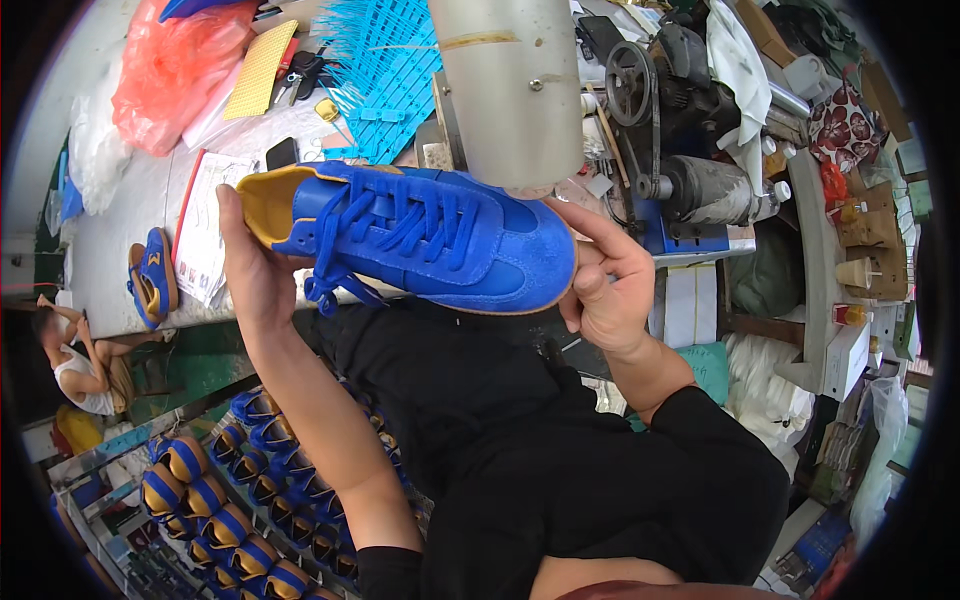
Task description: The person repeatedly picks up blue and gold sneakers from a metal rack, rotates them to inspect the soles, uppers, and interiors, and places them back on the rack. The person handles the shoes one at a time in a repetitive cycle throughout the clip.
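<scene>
Blue sneaker held up between two hands at the worktable's near edge

The sneaker (487, 260) lay sideways in the air, its heel in the left hand (262, 280) and its toe at the right hand (615, 290). The left hand gripped the heel, thumb upright at the collar, most fingers hidden behind. The right hand was partly curled, fingertips at the toe's rim; how firmly they pressed could not be told.

The toe looked napped like suede, the side panels smoother; flat blue laces crossed the top, and a tan lining showed at the opening.

A grey metal cylinder (510, 90) stood just beyond the sneaker, blocking part of the worktable (105, 275). Blue plastic grids (375, 85), a black phone (283, 153) and red-edged papers (208, 235) lay to its left; blue-and-tan footwear (152, 278) sat by the near left corner. Right of the cylinder was a motor (710, 188) with a belt wheel (630, 84). Rows of blue-and-tan shoes (228, 525) filled a rack below.
</scene>
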`<action>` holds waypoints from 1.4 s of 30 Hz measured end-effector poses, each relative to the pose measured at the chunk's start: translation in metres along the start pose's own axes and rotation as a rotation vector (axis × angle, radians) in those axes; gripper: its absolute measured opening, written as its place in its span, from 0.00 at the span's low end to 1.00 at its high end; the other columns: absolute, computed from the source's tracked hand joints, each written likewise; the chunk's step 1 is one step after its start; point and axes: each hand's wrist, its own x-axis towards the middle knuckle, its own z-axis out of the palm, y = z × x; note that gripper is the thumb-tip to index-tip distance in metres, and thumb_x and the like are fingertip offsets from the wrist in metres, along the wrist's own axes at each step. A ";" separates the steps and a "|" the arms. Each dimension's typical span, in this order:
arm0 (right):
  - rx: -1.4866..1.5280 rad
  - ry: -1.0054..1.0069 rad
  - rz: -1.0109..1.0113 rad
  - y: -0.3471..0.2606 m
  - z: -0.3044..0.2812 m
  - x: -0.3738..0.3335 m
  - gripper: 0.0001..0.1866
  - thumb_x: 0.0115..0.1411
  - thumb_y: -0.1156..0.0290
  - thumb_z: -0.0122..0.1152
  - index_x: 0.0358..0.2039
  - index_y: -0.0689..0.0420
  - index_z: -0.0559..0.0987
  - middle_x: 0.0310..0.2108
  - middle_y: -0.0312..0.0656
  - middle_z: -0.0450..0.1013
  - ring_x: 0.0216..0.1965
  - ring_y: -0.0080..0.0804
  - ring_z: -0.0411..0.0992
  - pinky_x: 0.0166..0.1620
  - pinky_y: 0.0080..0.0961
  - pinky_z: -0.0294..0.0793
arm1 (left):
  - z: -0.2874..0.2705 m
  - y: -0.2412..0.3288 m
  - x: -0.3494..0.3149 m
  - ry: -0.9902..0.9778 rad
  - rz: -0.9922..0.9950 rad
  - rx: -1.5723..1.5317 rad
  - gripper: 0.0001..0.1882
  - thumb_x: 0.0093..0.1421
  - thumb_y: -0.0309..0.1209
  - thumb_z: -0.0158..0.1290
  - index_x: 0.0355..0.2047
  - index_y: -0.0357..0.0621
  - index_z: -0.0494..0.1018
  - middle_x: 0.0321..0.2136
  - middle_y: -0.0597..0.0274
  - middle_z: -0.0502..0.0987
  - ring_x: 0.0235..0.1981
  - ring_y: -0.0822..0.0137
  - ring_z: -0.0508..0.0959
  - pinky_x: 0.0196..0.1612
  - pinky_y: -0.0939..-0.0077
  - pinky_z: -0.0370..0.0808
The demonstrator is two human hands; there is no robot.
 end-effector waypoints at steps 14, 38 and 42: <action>0.125 0.158 0.339 0.070 -0.013 -0.042 0.23 0.73 0.54 0.38 0.55 0.57 0.70 0.32 0.37 0.76 0.07 0.17 0.57 0.13 0.14 0.51 | -0.060 -0.078 -0.105 -0.108 0.373 -0.167 0.51 0.43 0.51 0.69 0.60 0.34 0.59 0.63 0.32 0.56 0.63 0.46 0.63 0.66 0.51 0.59; -0.015 -0.136 0.757 0.144 0.090 -0.063 0.21 0.70 0.52 0.47 0.35 0.59 0.75 0.25 0.35 0.72 0.09 0.16 0.54 0.14 0.14 0.50 | -0.152 -0.090 -0.293 0.503 0.016 0.036 0.34 0.64 0.61 0.43 0.49 0.39 0.66 0.40 0.61 0.75 0.40 0.74 0.76 0.43 0.78 0.74; -0.052 -0.173 0.848 0.155 0.107 -0.058 0.23 0.68 0.50 0.50 0.31 0.59 0.75 0.23 0.35 0.72 0.08 0.16 0.53 0.14 0.15 0.50 | -0.172 -0.114 -0.307 0.639 -0.012 -0.059 0.28 0.70 0.55 0.34 0.48 0.40 0.66 0.41 0.59 0.75 0.38 0.73 0.78 0.39 0.78 0.77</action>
